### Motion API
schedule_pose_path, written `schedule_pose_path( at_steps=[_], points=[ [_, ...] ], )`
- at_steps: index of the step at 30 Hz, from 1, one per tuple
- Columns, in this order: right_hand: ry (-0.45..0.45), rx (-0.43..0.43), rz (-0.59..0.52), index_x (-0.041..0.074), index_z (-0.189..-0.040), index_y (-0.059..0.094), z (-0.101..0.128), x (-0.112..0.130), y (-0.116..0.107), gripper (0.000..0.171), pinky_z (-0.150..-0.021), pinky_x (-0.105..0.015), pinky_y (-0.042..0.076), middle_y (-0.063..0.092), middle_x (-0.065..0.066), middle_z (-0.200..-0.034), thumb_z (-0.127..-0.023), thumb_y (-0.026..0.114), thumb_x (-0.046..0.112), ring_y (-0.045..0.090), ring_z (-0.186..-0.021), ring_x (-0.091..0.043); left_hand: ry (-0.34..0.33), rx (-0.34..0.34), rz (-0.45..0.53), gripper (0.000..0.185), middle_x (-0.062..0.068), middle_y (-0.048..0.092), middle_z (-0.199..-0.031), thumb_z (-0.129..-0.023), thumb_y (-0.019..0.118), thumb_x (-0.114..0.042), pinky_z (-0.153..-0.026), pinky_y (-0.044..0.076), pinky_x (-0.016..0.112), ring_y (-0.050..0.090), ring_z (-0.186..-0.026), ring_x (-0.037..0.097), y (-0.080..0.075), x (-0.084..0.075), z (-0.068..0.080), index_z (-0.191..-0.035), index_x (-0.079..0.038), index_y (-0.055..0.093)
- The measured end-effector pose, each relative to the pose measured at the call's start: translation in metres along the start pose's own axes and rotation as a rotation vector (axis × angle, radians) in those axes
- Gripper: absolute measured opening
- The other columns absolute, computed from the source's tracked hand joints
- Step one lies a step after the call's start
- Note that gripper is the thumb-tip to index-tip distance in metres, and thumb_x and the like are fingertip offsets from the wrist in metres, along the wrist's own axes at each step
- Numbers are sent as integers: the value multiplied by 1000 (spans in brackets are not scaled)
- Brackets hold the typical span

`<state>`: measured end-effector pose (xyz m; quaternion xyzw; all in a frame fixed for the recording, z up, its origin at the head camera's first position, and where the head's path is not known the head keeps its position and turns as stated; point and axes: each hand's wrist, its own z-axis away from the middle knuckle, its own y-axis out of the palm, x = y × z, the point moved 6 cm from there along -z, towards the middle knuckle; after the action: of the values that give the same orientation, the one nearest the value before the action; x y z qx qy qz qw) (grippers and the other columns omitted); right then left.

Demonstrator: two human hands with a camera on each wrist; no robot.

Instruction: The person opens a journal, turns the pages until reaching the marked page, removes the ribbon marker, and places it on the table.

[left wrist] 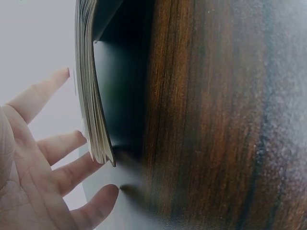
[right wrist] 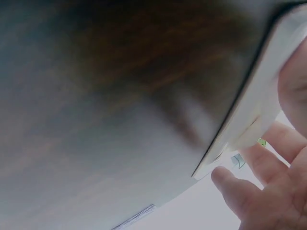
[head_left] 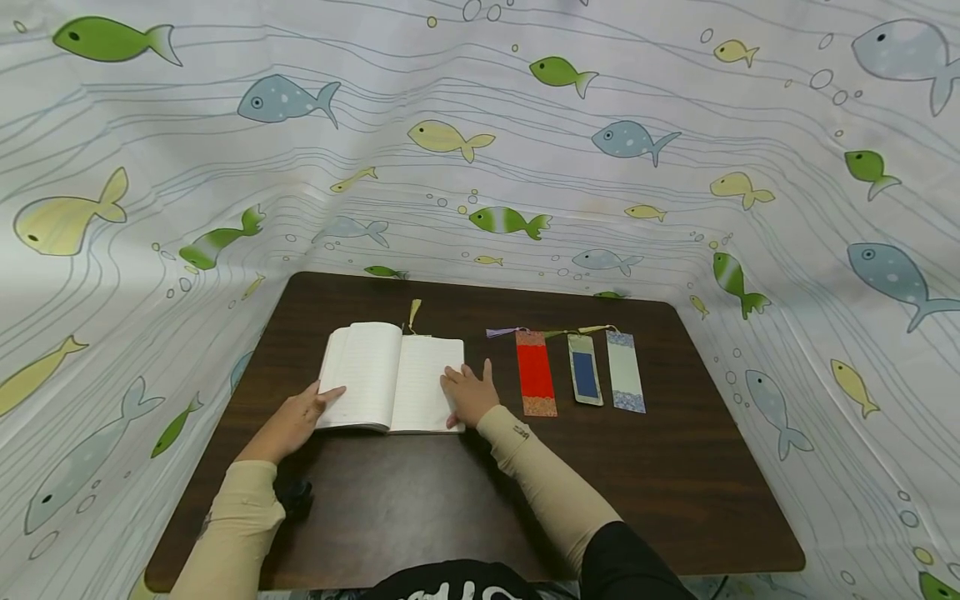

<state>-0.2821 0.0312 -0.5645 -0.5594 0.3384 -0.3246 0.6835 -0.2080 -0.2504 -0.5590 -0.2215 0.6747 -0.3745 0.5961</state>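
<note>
An open notebook [head_left: 360, 375] with lined pages lies on the dark wooden table. Its left side is the thicker stack, and the page edges [left wrist: 91, 96] show in the left wrist view. My left hand [head_left: 302, 417] touches the lower left edge of the notebook, one finger over the page and the fingers spread. On the right page rests my right hand [head_left: 471, 393], fingers extended near the outer edge. A yellow tassel [head_left: 414, 312] sticks out beyond the notebook's top edge; whatever it hangs from is mostly hidden.
Right of the notebook lie three tasselled bookmarks in a row: a red one [head_left: 536, 375], a blue one with a pale border [head_left: 586, 371] and a pale green one [head_left: 626, 372]. A fish-patterned cloth [head_left: 510, 142] surrounds the table [head_left: 660, 500].
</note>
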Motion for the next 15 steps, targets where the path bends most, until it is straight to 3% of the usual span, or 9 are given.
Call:
schedule_pose_path(
  at_steps=[9,15],
  points=[
    [16,-95,64,26,-144,59,-6,-1,1,78,-116,-70,18,51,8,-153,-76,76,59,45,-142,-25,-2,3,6,60,38,23,-157,-112,22,-40,-109,26,74,31,-139,60,-1,-1,1,-149,0,47],
    [117,-142,9,12,-155,43,-6,-10,5,109,-116,-67,23,47,-8,-156,-68,81,65,46,-141,-30,6,2,5,60,40,22,-156,-112,21,-40,-108,27,74,31,-138,61,-1,-2,1,-149,1,47]
  ],
)
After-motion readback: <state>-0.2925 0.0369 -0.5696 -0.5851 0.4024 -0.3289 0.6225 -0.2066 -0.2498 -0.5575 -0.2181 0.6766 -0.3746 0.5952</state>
